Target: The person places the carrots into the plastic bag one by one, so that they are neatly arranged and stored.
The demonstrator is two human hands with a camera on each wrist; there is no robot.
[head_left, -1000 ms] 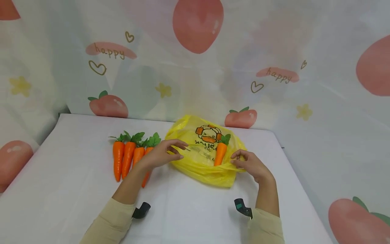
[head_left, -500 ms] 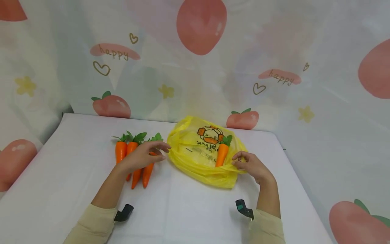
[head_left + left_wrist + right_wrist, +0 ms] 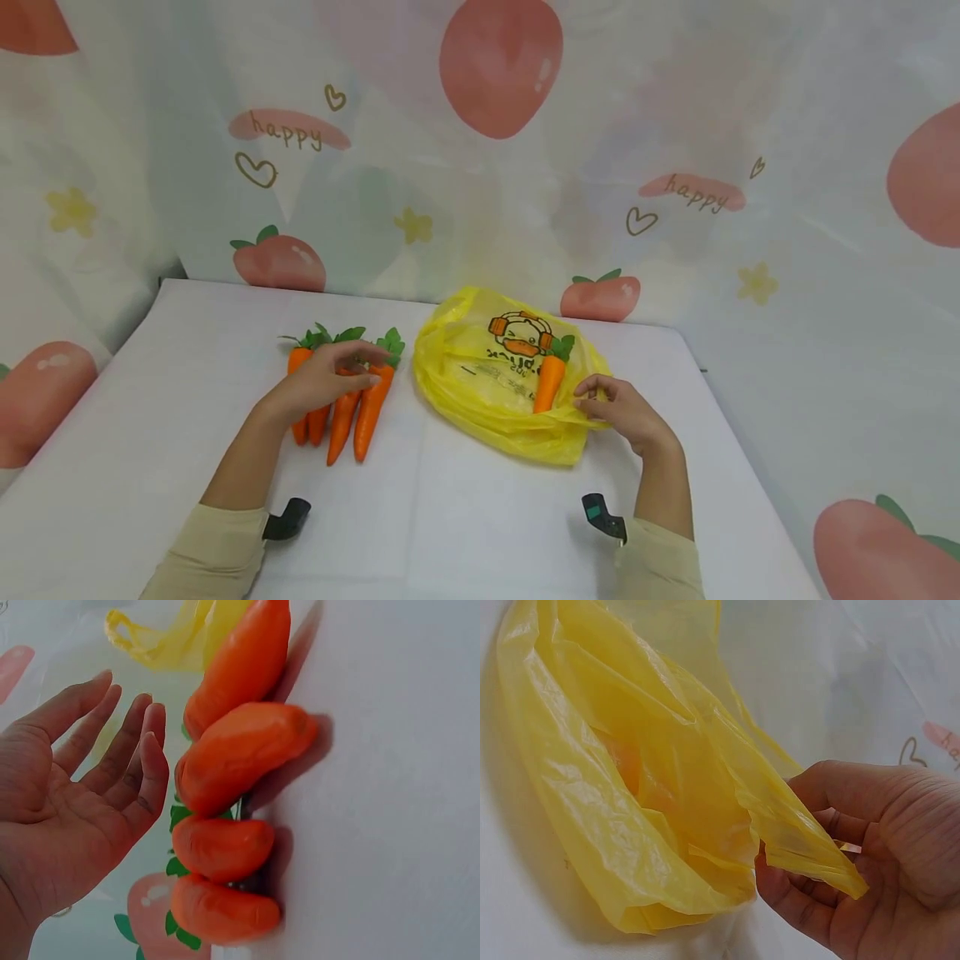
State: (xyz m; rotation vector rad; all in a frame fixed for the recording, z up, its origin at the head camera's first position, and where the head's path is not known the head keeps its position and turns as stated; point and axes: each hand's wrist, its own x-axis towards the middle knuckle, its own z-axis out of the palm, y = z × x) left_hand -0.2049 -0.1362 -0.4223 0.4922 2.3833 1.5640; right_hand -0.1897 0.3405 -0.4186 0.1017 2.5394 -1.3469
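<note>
My left hand (image 3: 318, 385) hovers over a row of several orange carrots with green leafy tops on the white table. Its fingers are loosely bent and hold nothing; in the left wrist view the palm faces the carrots (image 3: 244, 754), apart from them. The rightmost carrot (image 3: 372, 410) shows most fully, while the hand partly covers the others. To the right lies a yellow plastic bag (image 3: 457, 367) with a cartoon duck print, its mouth towards me. One carrot (image 3: 550, 385) rests at the mouth, leaves up. My right hand (image 3: 621, 410) pinches the bag's right edge (image 3: 787, 840) between thumb and fingers.
The table (image 3: 465, 525) is covered with a white cloth. A printed fabric backdrop (image 3: 480, 208) rises behind its far edge and along both sides. Small black devices (image 3: 287, 518) are worn at both wrists.
My left hand has moved left from beside the bag to above the carrot row. The right hand keeps its grip on the bag's edge. The view has shifted slightly.
</note>
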